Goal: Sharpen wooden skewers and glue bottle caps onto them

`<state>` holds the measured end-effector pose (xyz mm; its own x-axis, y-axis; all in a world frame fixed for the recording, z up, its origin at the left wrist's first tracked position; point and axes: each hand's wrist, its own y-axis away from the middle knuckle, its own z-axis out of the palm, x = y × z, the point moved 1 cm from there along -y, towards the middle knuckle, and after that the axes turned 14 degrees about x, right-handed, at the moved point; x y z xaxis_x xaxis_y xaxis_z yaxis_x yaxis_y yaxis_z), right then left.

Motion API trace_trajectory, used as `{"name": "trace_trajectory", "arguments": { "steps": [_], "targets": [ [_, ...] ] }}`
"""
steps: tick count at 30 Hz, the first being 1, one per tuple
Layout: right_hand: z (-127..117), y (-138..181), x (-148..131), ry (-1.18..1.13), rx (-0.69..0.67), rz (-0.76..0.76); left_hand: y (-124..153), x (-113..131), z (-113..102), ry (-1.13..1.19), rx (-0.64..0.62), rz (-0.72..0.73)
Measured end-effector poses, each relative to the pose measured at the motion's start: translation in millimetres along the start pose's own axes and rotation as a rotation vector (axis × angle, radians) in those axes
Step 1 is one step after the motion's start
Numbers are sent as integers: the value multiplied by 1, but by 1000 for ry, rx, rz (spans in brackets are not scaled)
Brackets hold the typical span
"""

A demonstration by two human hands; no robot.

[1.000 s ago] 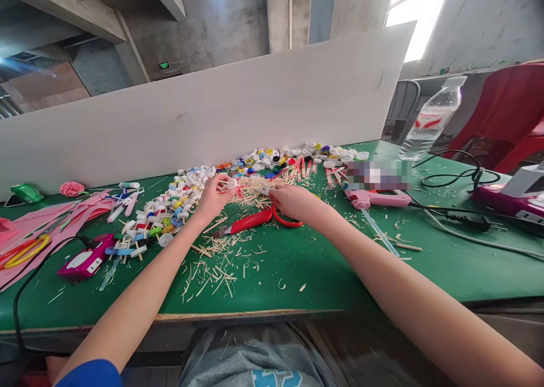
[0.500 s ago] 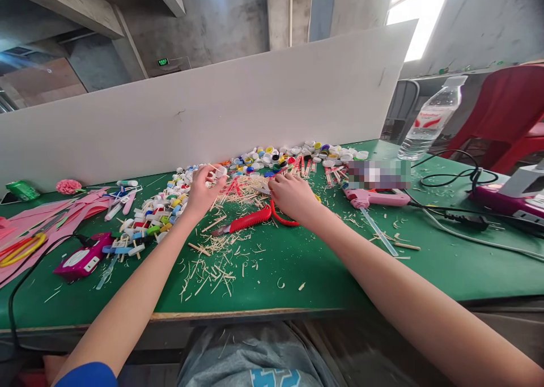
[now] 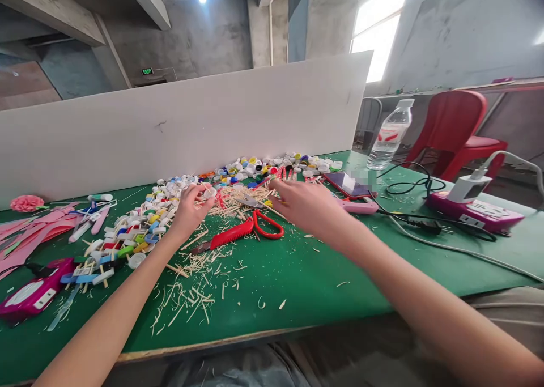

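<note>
My left hand [image 3: 190,210] pinches a small white bottle cap [image 3: 209,192] between thumb and fingertips, above a heap of wood shavings. My right hand [image 3: 297,200] hangs just right of the scissors [image 3: 268,224], its fingers loosely apart and pointing left; the fingertips are partly blurred. I see nothing gripped in it, though a thin wooden stick [image 3: 279,210] shows right below the fingers. A red-handled utility knife [image 3: 232,234] lies against the scissors. Behind my right wrist shows the pink handle of a glue gun [image 3: 359,207]; its front is hidden.
Many coloured caps with wooden sticks [image 3: 138,234] are piled on the left, and loose caps [image 3: 297,163] line the white board [image 3: 255,115]. Purple power strips [image 3: 476,211] and cables flank the work. A phone [image 3: 351,184] and water bottle [image 3: 390,135] stand right.
The view has swung right, so the table contents appear further left. My right hand has come away from the scissors, moving rightward. My left hand still holds the white cap.
</note>
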<state>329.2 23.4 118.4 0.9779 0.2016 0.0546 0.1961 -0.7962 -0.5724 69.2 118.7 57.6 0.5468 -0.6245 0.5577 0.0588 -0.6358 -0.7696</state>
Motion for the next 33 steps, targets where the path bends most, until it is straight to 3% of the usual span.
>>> {"name": "trace_trajectory", "arguments": {
  "steps": [4,7,10,16,21,27,33],
  "targets": [
    [-10,23,72,159,31,244,3,6,6,17,-60,-81],
    [4,46,118,251,-17,216,7,20,15,18,-141,-81],
    [22,64,141,344,-72,160,13,42,29,16,-241,-62],
    [41,68,140,367,-157,213,31,88,68,96,-524,-5],
    [53,67,142,282,-193,196,43,102,96,172,-685,-16],
    [57,69,145,295,-137,158,49,101,113,130,-713,6],
    [34,71,144,140,-41,210,53,97,117,126,-707,-40]
  ]
}}
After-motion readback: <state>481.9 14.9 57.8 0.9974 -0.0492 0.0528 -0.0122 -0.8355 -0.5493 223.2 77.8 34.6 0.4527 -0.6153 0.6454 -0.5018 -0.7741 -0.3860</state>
